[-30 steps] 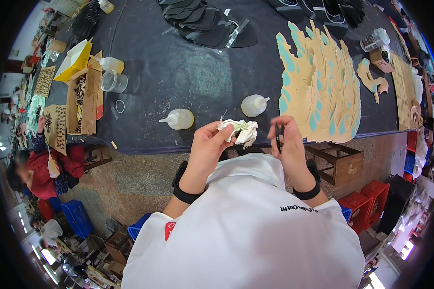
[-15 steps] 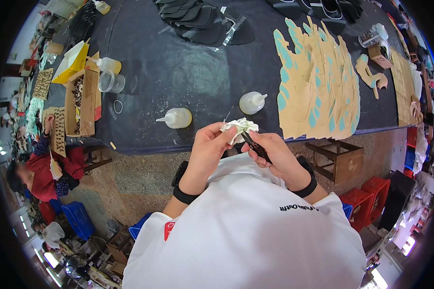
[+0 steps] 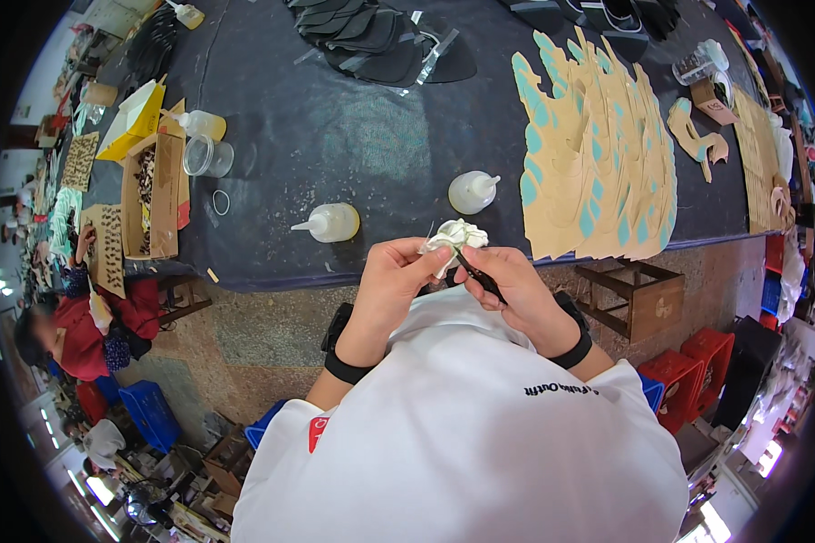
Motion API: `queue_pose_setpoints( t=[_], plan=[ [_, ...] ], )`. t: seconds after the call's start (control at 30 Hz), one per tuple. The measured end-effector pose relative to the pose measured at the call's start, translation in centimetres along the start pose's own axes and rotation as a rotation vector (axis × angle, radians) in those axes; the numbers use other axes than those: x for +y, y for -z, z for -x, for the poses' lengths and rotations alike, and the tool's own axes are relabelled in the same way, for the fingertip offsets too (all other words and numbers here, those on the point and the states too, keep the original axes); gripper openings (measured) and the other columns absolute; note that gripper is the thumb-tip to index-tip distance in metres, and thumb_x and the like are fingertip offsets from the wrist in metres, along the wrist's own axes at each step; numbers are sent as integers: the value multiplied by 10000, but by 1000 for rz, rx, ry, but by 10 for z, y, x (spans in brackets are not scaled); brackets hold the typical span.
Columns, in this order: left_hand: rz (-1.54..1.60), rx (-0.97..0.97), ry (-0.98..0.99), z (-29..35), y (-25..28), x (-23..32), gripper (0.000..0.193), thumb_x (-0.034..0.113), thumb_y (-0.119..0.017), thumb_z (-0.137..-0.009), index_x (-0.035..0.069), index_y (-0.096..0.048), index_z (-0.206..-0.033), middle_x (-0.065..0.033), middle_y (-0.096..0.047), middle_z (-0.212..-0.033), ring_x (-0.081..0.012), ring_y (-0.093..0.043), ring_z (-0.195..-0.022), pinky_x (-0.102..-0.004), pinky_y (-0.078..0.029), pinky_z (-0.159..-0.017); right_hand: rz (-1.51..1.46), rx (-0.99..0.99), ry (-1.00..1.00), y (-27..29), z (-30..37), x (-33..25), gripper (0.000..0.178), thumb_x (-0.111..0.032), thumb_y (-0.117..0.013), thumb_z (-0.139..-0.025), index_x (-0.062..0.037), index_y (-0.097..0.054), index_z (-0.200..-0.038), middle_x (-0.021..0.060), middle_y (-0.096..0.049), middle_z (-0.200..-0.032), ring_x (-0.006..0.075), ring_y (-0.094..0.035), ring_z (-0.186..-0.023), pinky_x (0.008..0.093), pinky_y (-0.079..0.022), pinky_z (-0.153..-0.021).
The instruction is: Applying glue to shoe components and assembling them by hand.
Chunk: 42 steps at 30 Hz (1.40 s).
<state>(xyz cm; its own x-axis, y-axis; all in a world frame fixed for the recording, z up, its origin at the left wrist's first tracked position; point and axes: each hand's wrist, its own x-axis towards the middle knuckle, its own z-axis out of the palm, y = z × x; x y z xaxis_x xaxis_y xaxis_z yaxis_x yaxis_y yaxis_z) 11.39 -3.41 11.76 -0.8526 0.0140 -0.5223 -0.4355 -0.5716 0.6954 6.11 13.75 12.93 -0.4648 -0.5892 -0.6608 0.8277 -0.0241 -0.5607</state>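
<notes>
My left hand [image 3: 398, 276] pinches a crumpled white cloth [image 3: 455, 238] just past the near edge of the dark table [image 3: 335, 136]. My right hand [image 3: 507, 285] grips a thin dark tool [image 3: 474, 271], its tip pressed into the cloth. Both hands meet close to my chest, above my white shirt. Two squat squeeze bottles stand on the table just beyond the hands, a yellowish one [image 3: 330, 223] to the left and a white one [image 3: 472, 191] to the right.
Tan cut-out pieces with teal patches [image 3: 598, 154] overlap on the right of the table. Black flat parts [image 3: 380, 45] lie at the back. An open cardboard box [image 3: 149, 195] and a clear cup [image 3: 207, 156] sit on the left. Another person in red [image 3: 72, 330] crouches on the floor at left.
My right hand has come down and left, bringing the dark tool from upright beside the cloth to lying against it. The left hand kept hold of the cloth.
</notes>
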Motion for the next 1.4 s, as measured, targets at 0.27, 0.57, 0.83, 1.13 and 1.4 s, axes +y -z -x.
queue_pose_setpoints(
  t=[0.27,0.57,0.83,1.13,1.4],
  plan=[
    [8,-62,0,0,2,0,120,51,-619,-858,-46,-646,-925,-59,-635,-794,-88,-568,-679,-213,-450,-596,-63,-41,-58,3,-1,-2,319,-321,-611,-878,-22,-605,-768,-31,-468,-540,18,-307,-395,180,-193,-363],
    [117,-112,27,0,1,0,152,55,-604,-868,-57,-637,-966,-75,-644,-831,-93,-581,-700,-224,-463,-623,-79,-70,-83,3,4,-3,311,-331,-614,-877,-40,-600,-766,-38,-459,-550,19,-312,-406,179,-191,-374],
    [85,-101,3,2,-7,3,150,107,-618,-872,-35,-650,-908,-46,-631,-771,-74,-552,-673,-202,-412,-586,-156,-67,-91,0,5,-3,289,-310,-588,-884,-41,-604,-781,-18,-512,-579,29,-334,-402,181,-208,-367],
    [107,-109,4,2,-3,-3,133,61,-598,-873,-47,-645,-936,-67,-640,-809,-98,-579,-698,-226,-457,-623,-101,-81,-84,3,5,0,305,-328,-605,-880,-54,-578,-748,-37,-440,-560,25,-317,-411,181,-217,-368],
    [144,-107,7,5,-5,-3,134,66,-595,-877,-40,-642,-943,-67,-641,-821,-102,-581,-706,-234,-460,-638,-95,-71,-48,1,9,1,310,-333,-601,-883,-58,-572,-744,-35,-435,-566,30,-313,-415,185,-226,-378]
  ],
)
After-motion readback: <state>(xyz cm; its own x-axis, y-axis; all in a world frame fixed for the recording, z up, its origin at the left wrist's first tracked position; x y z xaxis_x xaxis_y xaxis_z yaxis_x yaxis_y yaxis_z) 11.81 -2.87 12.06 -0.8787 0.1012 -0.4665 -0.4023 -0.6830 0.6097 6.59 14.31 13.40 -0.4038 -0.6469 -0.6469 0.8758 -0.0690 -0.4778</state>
